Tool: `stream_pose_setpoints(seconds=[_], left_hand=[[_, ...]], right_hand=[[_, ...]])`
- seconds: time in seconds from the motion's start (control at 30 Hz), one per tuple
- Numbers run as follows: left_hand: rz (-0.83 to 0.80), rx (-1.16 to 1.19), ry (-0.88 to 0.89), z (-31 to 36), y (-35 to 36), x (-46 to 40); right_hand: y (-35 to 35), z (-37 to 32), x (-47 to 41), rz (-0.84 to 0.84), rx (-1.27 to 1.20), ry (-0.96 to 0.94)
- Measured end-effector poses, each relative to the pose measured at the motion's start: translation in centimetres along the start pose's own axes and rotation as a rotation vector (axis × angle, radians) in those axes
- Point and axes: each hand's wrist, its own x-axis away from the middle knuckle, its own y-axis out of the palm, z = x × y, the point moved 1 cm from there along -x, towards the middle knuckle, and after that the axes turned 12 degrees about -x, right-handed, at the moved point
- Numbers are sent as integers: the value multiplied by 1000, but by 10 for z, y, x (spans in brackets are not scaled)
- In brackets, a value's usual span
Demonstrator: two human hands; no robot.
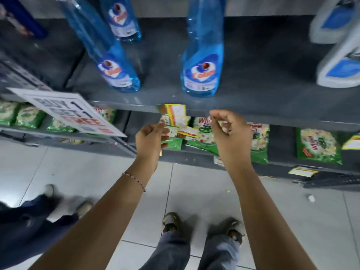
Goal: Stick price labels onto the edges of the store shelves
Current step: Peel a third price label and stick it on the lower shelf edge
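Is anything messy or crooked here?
Yes. A yellow price label on the bottom shelf edge sits tilted, not lined up with the edge. Small scraps of paper litter the floor tiles. The buy-one-get-one sign also hangs at a slant.

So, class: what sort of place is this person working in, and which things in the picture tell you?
Most likely a shop aisle. Blue spray bottles stand in a row on a grey shelf, green detergent packets fill the shelf below, and a "Buy 1 Get 1 Free" sign hangs off the edge.
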Motion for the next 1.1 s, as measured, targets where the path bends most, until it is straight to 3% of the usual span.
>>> stream_pose_setpoints(seconds=[0.13, 0.23, 0.37, 0.57, 0.8, 0.9, 1.1], left_hand=[[-73, -43, 3, -6, -10, -27], [-194, -22, 68, -6, -6, -36], [-271, 46, 73, -3, -3, -40], [-257, 100, 118, -6, -9, -44], [-118, 69, 311, -6, -36, -45], [-71, -9, 419, 4, -43, -49], [-2, -134, 456, 12, -44, -53]], right_hand=[[56, -12, -15, -106, 194, -101], [80, -11, -19, -80, 437, -100], [98, -12, -24, -129, 517, -183], [103, -9, -22, -170, 542, -209], [98, -7, 7, -63, 545, -182], [94, -3, 9, -62, 468, -92], [95, 0, 3, -103, 376, -62]])
